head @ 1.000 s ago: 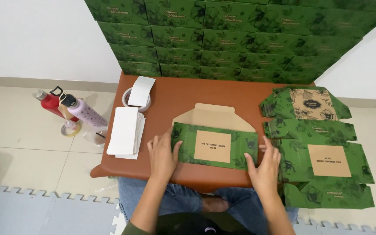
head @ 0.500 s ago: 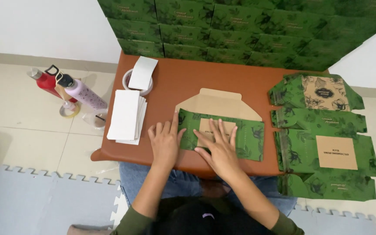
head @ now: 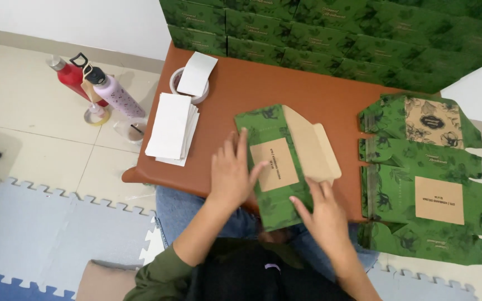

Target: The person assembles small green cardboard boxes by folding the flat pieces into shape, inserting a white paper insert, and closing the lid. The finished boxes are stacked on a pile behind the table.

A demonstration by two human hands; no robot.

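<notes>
Now, left to right: bottles (head: 99,86) upper left, unmoved; paper stack (head: 169,127) on the table (head: 252,95) as before. Left hand (head: 231,173) lies flat, fingers spread, on the box blank (head: 271,167), which has turned from crosswise to lengthwise at centre frame. Right hand (head: 322,214), fingers loosely open, has dropped to its lower edge. Flat blanks (head: 425,178) stay at right.
</notes>
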